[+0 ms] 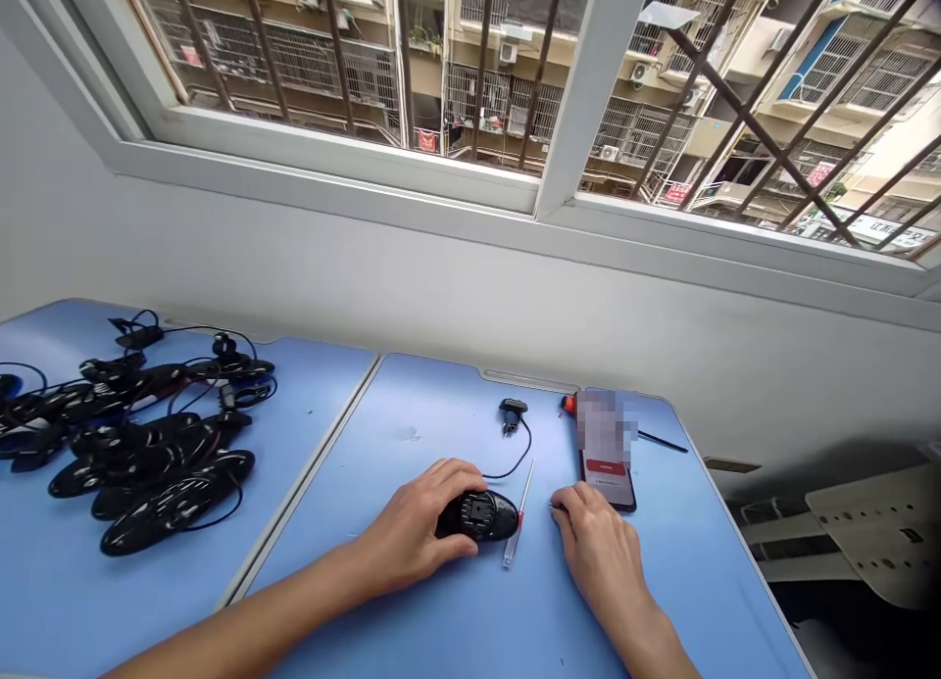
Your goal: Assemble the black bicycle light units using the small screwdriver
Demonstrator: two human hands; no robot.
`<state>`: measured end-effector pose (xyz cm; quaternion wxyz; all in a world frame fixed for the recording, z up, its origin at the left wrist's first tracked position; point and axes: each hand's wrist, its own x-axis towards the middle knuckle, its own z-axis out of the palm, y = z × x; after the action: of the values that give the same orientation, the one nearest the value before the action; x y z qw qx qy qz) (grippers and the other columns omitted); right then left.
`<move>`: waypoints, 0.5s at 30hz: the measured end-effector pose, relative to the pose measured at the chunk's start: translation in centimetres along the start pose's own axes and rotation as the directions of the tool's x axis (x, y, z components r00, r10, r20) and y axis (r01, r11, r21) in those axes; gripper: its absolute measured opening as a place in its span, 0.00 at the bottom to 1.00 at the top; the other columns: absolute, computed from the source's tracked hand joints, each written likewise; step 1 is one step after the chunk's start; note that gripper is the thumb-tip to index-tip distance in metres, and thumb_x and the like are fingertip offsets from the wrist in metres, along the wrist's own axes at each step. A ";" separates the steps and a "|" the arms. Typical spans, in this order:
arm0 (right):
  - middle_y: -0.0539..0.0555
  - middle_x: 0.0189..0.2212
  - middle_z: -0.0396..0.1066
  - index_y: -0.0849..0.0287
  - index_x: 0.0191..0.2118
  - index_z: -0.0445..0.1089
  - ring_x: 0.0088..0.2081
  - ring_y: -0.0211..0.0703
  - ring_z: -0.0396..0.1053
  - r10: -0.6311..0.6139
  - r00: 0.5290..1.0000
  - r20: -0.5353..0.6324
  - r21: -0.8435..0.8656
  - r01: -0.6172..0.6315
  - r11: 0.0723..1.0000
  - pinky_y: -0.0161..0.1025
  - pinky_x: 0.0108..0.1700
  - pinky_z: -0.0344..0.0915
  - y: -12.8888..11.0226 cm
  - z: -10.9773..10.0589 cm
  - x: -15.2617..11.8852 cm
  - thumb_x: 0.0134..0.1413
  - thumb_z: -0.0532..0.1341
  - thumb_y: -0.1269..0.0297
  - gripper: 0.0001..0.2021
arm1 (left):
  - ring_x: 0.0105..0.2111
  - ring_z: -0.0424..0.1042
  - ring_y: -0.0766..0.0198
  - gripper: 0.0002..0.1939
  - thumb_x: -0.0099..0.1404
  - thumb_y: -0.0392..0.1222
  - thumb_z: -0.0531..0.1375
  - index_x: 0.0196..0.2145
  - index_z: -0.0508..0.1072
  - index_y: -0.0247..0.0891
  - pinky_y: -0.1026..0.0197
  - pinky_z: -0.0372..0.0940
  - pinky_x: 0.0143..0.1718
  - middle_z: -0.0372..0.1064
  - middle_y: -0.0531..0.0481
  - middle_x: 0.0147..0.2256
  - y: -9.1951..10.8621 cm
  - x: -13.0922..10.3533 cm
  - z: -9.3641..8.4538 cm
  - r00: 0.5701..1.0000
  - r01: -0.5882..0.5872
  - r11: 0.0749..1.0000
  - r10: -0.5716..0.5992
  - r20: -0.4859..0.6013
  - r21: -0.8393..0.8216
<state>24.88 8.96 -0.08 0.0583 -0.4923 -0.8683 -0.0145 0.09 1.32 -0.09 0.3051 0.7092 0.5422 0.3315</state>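
Note:
My left hand point(430, 522) is wrapped round a glossy black oval device point(500, 515) on the blue table, with a ribbed square part facing up. A thin cable runs from this device to a small black clip-like piece point(513, 412) lying behind it. Just right of the device lies a screwdriver point(513, 542) with a clear handle and a red collar, touched by neither hand. My right hand point(597, 542) rests beside the phone point(607, 468), thumb and forefinger pinched together. A tiny tip shows at those fingers, too small to name.
Several similar black devices with cables point(176, 503) lie heaped on the left table. A red-capped item point(568, 404) and a thin black strip point(663, 442) are by the phone. A seam point(309, 463) divides the tables. Behind stand a wall and barred window; a pale chair point(874, 532) is at right.

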 end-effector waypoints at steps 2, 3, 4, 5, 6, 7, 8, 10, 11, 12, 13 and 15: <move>0.51 0.32 0.71 0.55 0.35 0.68 0.35 0.42 0.71 -0.003 1.000 -0.018 -0.018 0.002 1.000 0.35 0.25 0.53 0.0 0.0 -0.1 0.61 0.57 0.71 0.05 | 0.53 0.65 0.53 0.25 0.56 0.32 0.64 0.51 0.67 0.44 0.52 0.63 0.54 0.65 0.46 0.53 0.0 -0.1 0.0 1.000 -0.004 1.000 0.004 -0.002 0.000; 0.51 0.31 0.71 0.55 0.34 0.68 0.34 0.42 0.71 0.001 1.000 -0.014 -0.028 -0.002 1.000 0.35 0.25 0.52 0.0 -0.1 -0.1 0.61 0.57 0.71 0.05 | 0.53 0.66 0.53 0.24 0.56 0.32 0.64 0.51 0.67 0.44 0.52 0.63 0.54 0.65 0.46 0.53 0.0 -0.1 0.0 1.000 -0.005 1.000 0.005 -0.003 0.001; 0.51 0.31 0.71 0.55 0.34 0.67 0.33 0.41 0.70 0.008 1.000 -0.003 -0.036 -0.008 0.999 0.35 0.25 0.51 -0.1 -0.1 -0.2 0.61 0.57 0.71 0.05 | 0.53 0.66 0.52 0.24 0.56 0.33 0.63 0.51 0.67 0.44 0.52 0.63 0.54 0.66 0.46 0.53 0.0 -0.1 0.0 1.000 -0.004 1.000 0.004 -0.004 0.001; 0.51 0.31 0.71 0.55 0.33 0.67 0.33 0.41 0.70 0.016 1.000 0.013 -0.041 -0.016 0.999 0.36 0.24 0.50 -0.2 -0.3 -0.2 0.61 0.57 0.71 0.06 | 0.53 0.66 0.52 0.24 0.56 0.33 0.63 0.50 0.68 0.44 0.52 0.64 0.53 0.66 0.46 0.53 0.0 -0.2 0.0 1.000 -0.002 1.000 0.002 -0.006 0.003; 0.51 0.30 0.71 0.55 0.33 0.67 0.33 0.41 0.70 0.025 0.999 0.030 -0.041 -0.023 0.999 0.36 0.24 0.49 -0.3 -0.4 -0.3 0.61 0.57 0.71 0.06 | 0.52 0.66 0.52 0.23 0.56 0.33 0.63 0.50 0.68 0.44 0.52 0.64 0.53 0.66 0.46 0.53 0.0 -0.2 0.0 1.000 0.001 1.000 -0.001 -0.005 0.005; 0.51 0.30 0.70 0.55 0.33 0.66 0.33 0.42 0.69 0.030 0.999 0.044 -0.036 -0.029 0.999 0.35 0.24 0.48 -0.4 -0.4 -0.3 0.61 0.57 0.71 0.06 | 0.52 0.67 0.52 0.23 0.57 0.33 0.63 0.50 0.68 0.44 0.53 0.64 0.53 0.66 0.46 0.53 0.0 -0.3 0.0 1.000 0.005 1.000 -0.004 -0.004 0.009; 0.52 0.31 0.70 0.55 0.33 0.66 0.33 0.42 0.69 0.031 0.998 0.050 -0.029 -0.030 0.999 0.35 0.23 0.47 -0.5 -0.4 -0.4 0.61 0.57 0.71 0.06 | 0.52 0.67 0.52 0.22 0.57 0.34 0.63 0.50 0.69 0.44 0.53 0.65 0.52 0.67 0.46 0.53 0.0 -0.3 0.0 1.000 0.006 1.000 -0.006 -0.002 0.014; 0.52 0.31 0.69 0.55 0.33 0.66 0.34 0.42 0.68 0.015 0.999 0.041 -0.009 -0.014 1.000 0.35 0.22 0.46 -0.6 -0.3 -0.5 0.61 0.57 0.71 0.06 | 0.51 0.68 0.52 0.22 0.57 0.35 0.63 0.50 0.69 0.45 0.53 0.65 0.52 0.67 0.46 0.53 0.0 -0.4 0.0 1.000 0.004 1.000 -0.003 -0.003 0.022; 0.52 0.32 0.69 0.55 0.33 0.65 0.34 0.43 0.68 0.002 1.000 0.029 -0.003 -0.002 1.000 0.35 0.22 0.45 -0.6 -0.2 -0.6 0.61 0.57 0.71 0.06 | 0.52 0.68 0.52 0.22 0.57 0.35 0.63 0.50 0.69 0.45 0.53 0.65 0.52 0.67 0.46 0.53 0.0 -0.3 0.0 1.000 0.002 1.000 -0.002 -0.007 0.025; 0.53 0.32 0.69 0.55 0.33 0.65 0.34 0.42 0.68 -0.010 1.000 0.018 -0.003 0.010 1.000 0.36 0.22 0.45 -0.6 0.0 -0.6 0.62 0.57 0.71 0.06 | 0.52 0.68 0.52 0.22 0.57 0.35 0.63 0.50 0.69 0.45 0.52 0.65 0.53 0.67 0.46 0.53 0.0 -0.3 -0.1 1.000 0.001 1.000 0.000 -0.011 0.028; 0.53 0.31 0.69 0.55 0.32 0.65 0.33 0.42 0.67 -0.016 1.000 0.011 -0.008 0.016 1.000 0.36 0.21 0.44 -0.5 0.1 -0.6 0.62 0.56 0.71 0.06 | 0.52 0.68 0.52 0.22 0.57 0.35 0.63 0.50 0.69 0.45 0.52 0.65 0.53 0.67 0.46 0.53 0.0 -0.2 -0.1 1.000 0.001 0.999 0.000 -0.013 0.032; 0.53 0.31 0.69 0.55 0.32 0.65 0.32 0.42 0.68 -0.012 1.000 0.022 -0.024 0.012 1.000 0.36 0.21 0.45 -0.6 0.3 -0.5 0.62 0.56 0.72 0.07 | 0.52 0.68 0.52 0.22 0.58 0.36 0.63 0.51 0.69 0.45 0.52 0.65 0.53 0.67 0.46 0.53 -0.2 0.0 -0.1 1.000 0.002 0.999 -0.001 -0.010 0.044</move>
<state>24.55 8.24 -0.40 0.0427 -0.4880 -0.8716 -0.0200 -0.08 1.32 -0.15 0.2870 0.7137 0.5514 0.3228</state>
